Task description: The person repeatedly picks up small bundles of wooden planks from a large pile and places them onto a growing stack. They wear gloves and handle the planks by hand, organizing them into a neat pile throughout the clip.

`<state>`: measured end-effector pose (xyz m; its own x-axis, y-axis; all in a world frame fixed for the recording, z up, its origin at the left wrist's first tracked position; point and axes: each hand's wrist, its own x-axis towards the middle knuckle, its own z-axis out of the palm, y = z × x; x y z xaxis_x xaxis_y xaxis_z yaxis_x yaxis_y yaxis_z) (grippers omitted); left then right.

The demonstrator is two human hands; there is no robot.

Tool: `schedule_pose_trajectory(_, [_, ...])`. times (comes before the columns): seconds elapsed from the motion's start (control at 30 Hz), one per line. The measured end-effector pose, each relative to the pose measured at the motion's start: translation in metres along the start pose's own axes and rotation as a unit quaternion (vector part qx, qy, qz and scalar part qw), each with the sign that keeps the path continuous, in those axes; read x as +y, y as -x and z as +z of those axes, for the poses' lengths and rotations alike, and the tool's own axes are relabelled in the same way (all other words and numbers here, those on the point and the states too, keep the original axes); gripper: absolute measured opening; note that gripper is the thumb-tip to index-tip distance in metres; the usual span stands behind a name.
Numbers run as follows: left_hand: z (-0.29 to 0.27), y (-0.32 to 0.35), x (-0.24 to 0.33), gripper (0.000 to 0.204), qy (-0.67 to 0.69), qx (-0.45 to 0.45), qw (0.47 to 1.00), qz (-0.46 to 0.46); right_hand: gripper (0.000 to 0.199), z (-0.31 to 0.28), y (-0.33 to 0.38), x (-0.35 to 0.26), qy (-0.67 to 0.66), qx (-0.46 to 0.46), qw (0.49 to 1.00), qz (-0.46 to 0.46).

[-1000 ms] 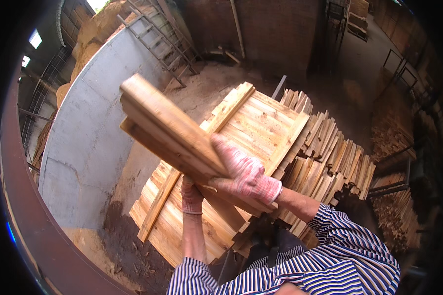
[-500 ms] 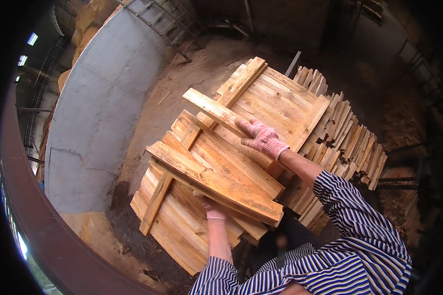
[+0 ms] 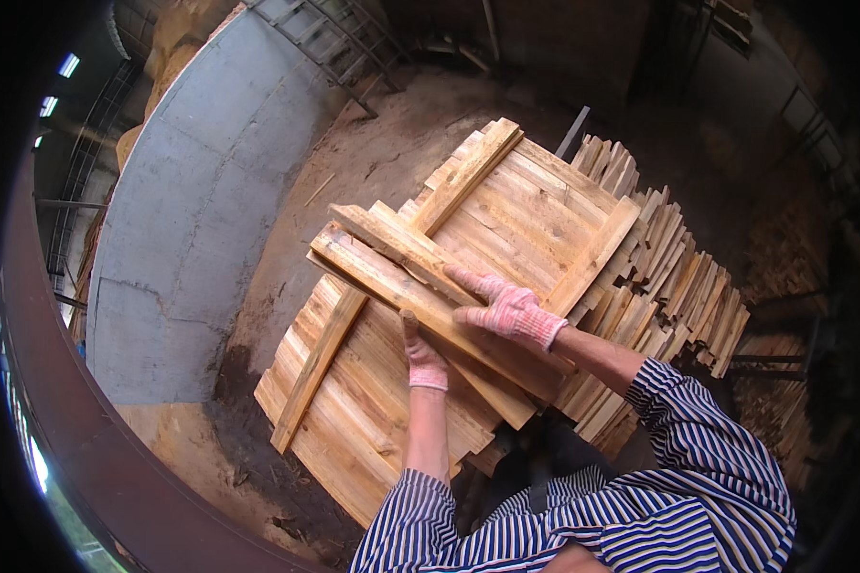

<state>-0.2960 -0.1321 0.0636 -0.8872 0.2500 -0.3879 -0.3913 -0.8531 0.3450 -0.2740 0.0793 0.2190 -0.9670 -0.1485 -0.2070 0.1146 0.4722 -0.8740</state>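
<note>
The loose boards (image 3: 401, 285) lie in a slanting bundle across the board layer (image 3: 526, 215), near its middle. The right hand (image 3: 508, 310), its grip spread flat, rests on top, apparently steadying them; the left hand (image 3: 424, 361) meets their near edge, probably keeping them together, though hidden fingers leave its closure unclear. Crosswise strips (image 3: 320, 368) lie over the layer, perhaps as spacers. Stacked boards (image 3: 683, 277) stand to the right, a grey wall (image 3: 191, 220) to the left.

wooden boards (image 3: 530, 215) brightly lit | right background (image 3: 793, 220) dim, murky | glare spots (image 3: 69, 65) upper left | fisheye bends edges, rim black
</note>
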Motion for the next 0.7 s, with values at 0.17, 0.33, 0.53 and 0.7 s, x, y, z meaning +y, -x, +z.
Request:
schedule_pose_trajectory(0.17, [0.024, -0.001, 0.015, 0.058, -0.048, 0.060, 0.997, 0.026, 0.086, -0.014, 0.007, -0.024, 0.031, -0.017, 0.999, -0.027])
schedule_pose_trajectory(0.33, [0.015, -0.017, 0.000, 0.053, 0.236, -0.175, 0.956, -0.021, 0.085, -0.003, 0.010, -0.021, 0.095, -0.021, 0.992, 0.079])
schedule_pose_trajectory(0.53, [0.047, -0.011, -0.014, 0.075, -0.064, -0.073, 0.989, -0.111, 0.072, -0.066, -0.036, 0.049, 0.098, 0.068, 0.989, 0.092])
schedule_pose_trajectory(0.7, [0.040, -0.008, 0.043, 0.089, 0.010, -0.219, 0.968, -0.123, 0.052, -0.003, -0.060, 0.068, 0.188, 0.001, 0.982, -0.024])
